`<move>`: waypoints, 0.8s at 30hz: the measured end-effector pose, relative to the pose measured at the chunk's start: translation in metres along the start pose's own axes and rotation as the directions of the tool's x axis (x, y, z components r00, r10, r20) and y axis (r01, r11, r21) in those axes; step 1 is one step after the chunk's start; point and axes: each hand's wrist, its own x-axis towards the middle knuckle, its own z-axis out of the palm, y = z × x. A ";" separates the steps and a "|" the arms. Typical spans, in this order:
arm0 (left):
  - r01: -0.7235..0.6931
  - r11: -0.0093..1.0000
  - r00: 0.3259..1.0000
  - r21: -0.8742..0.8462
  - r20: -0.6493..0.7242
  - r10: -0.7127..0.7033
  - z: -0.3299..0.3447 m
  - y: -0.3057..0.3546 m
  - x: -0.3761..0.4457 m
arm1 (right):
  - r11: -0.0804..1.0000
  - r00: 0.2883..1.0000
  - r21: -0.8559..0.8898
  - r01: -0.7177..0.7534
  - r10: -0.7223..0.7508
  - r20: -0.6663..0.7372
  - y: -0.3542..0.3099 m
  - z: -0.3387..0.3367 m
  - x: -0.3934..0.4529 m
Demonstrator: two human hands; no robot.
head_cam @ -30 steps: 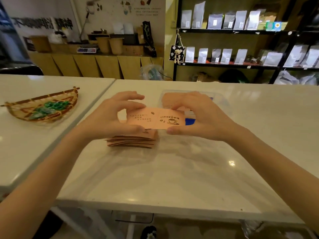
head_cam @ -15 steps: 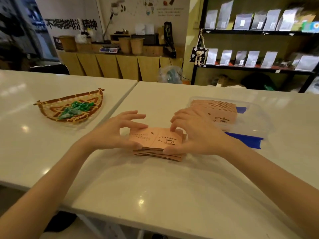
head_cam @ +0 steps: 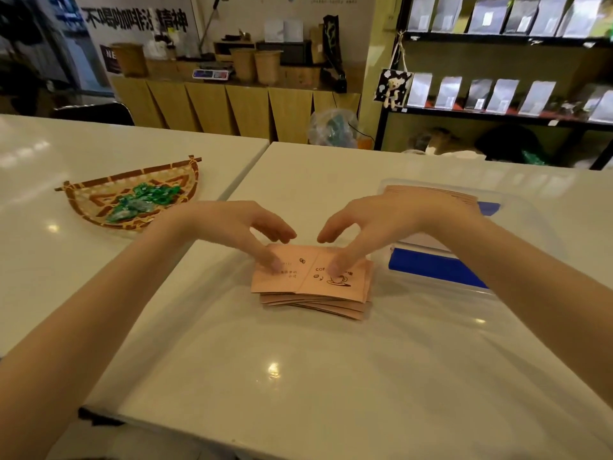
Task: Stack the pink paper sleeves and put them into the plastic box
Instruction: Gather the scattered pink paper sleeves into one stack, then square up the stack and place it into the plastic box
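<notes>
Head view. A stack of pink paper sleeves (head_cam: 311, 287) is lying on the white worktop (head_cam: 298, 376), near its centre, the lower sleeves fanning out slightly toward the right and near edges. The top sleeve is showing a printed coffee cup and text.

The left hand (head_cam: 232, 227) is reaching in from the left, its thumb pressing down on the left half of the top sleeve, the other fingers curling above the far edge without clearly touching it. The right hand (head_cam: 381, 224) is mirroring this from the right, its thumb pressing on the right half beside the cup print, fingers arching over the far edge. Neither hand is closing around the stack; both are spread and pressing on top of it.

The clear plastic box (head_cam: 517, 260) is sitting just to the right of the stack, partly hidden behind the right wrist. A second batch of pink sleeves (head_cam: 441, 195) is lying inside it at the far end, and blue parts are showing through its wall.

On the adjoining worktop to the left, a woven basket (head_cam: 109, 194) is holding green-wrapped items (head_cam: 142, 200), well apart from the stack.
</notes>
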 end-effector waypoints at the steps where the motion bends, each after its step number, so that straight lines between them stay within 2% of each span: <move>1: 0.019 1.000 0.999 0.013 0.046 -0.020 -0.002 0.001 0.003 | 1.000 0.999 -0.018 -0.004 0.005 0.040 -0.002 -0.001 0.005; 5: 0.057 0.996 0.990 0.070 0.126 -0.066 -0.004 0.006 0.013 | 0.996 0.994 -0.094 0.002 0.009 0.111 -0.006 -0.001 0.017; 11: 0.087 0.993 0.979 0.079 0.178 -0.100 -0.005 0.010 0.016 | 0.997 0.995 -0.078 0.005 0.003 0.096 -0.008 0.001 0.017; 20: 0.132 0.986 0.978 0.106 0.147 -0.146 -0.001 0.022 0.008 | 0.998 0.997 -0.036 -0.058 0.060 0.040 -0.012 0.009 0.010; 24: 0.147 0.985 0.986 0.094 0.069 -0.154 0.008 0.027 -0.007 | 0.998 0.998 -0.012 -0.062 0.062 0.003 -0.018 0.018 -0.002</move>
